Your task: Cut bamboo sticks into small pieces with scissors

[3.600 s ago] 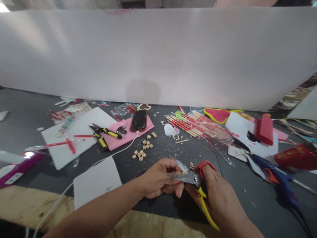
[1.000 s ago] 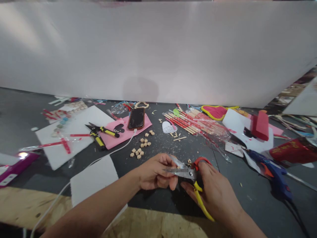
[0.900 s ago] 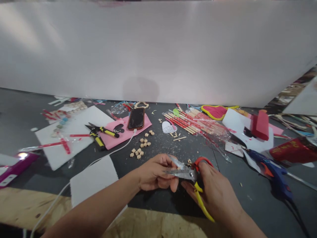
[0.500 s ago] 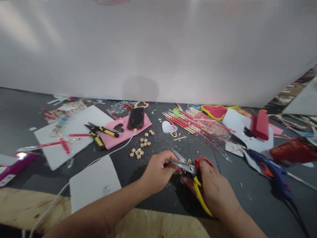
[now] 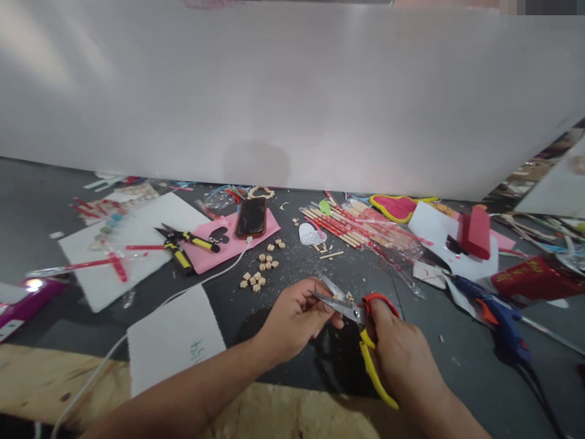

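My left hand [image 5: 290, 320] is closed in a pinch at the middle of the dark table, right by the blades. What sits between its fingertips is too small and covered to name. My right hand [image 5: 404, 347] grips scissors [image 5: 351, 310] with one red and one yellow handle. Their blades are parted and point left, over the left fingertips. Several small bundles of short wooden stick pieces [image 5: 253, 280] lie beyond my left hand. Farther back are a heart-shaped paper cutout [image 5: 311, 234], loose stick bits [image 5: 331, 255] and wooden chopsticks [image 5: 350, 222] with red wrapping.
A phone [image 5: 251, 217] with a white cable rests on pink paper [image 5: 208, 261] beside yellow-black pliers [image 5: 180, 249]. White sheets [image 5: 171, 335] lie at left. On the right are a blue glue gun [image 5: 498, 314], a red can [image 5: 534, 279] and a red block [image 5: 478, 231]. A white panel [image 5: 274, 91] stands behind.
The scissors and my left fingertips have shifted slightly, with the blades still parted. My right fingers are now more hidden behind the handles. The view has moved a little.
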The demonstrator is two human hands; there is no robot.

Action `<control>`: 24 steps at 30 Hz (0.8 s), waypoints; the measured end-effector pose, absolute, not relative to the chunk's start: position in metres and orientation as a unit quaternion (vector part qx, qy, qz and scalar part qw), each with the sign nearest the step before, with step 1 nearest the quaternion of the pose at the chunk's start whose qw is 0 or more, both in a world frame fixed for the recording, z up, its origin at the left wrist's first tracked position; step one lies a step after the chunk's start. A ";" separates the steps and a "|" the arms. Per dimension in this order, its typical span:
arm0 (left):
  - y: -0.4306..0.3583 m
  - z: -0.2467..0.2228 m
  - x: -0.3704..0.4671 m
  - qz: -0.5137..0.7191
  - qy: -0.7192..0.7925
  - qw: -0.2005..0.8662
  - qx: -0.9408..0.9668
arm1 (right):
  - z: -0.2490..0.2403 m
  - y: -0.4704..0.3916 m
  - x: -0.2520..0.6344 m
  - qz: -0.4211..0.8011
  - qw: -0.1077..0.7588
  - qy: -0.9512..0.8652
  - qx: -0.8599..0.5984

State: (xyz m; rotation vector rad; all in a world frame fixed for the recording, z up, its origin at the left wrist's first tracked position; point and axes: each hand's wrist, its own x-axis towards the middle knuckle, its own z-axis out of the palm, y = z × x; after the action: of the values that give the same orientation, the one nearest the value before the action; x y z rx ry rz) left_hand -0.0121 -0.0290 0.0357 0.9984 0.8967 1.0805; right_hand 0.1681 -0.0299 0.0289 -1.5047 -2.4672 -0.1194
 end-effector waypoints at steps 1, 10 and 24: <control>-0.029 0.036 -0.012 0.482 0.401 0.640 0.444 | 0.029 -0.030 0.168 -0.042 0.122 -0.845 -0.519; -0.019 0.031 -0.019 0.459 0.392 0.673 0.428 | 0.023 -0.026 0.170 0.006 0.093 -0.838 -0.538; -0.015 0.033 -0.032 0.294 0.211 0.872 0.329 | 0.033 -0.028 0.166 0.048 0.163 -0.867 -0.469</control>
State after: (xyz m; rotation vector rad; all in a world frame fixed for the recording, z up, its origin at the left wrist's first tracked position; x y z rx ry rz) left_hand -0.0322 -0.0147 0.0331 0.6866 0.4417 0.6136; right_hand 0.1661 -0.0283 0.0328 -1.3370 -2.4731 0.1381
